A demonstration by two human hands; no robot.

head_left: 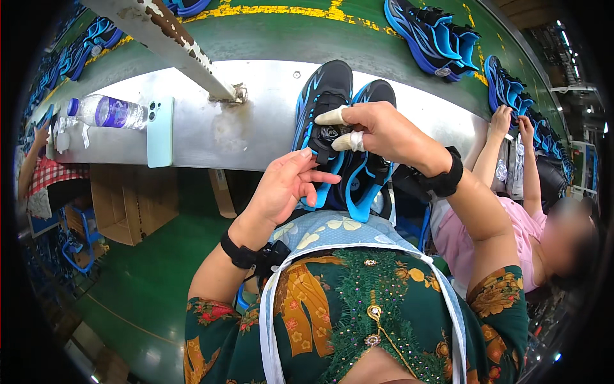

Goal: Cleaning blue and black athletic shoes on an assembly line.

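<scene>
Both grips (291, 185) (377, 131) around shoe (332, 115)

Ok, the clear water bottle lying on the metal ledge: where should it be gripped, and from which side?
Grip the water bottle around its mid-body, coming down from above. It lies on its side on the ledge, its cap end pointing left, so the round flank faces up. The phone sits close at its right end, so stay left of that.

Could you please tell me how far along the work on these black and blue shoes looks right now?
Midway. The black and blue shoe pair lies on the grey metal bench; the left hand and right hand pinch its strap. More blue shoes wait on the green belt.
</scene>
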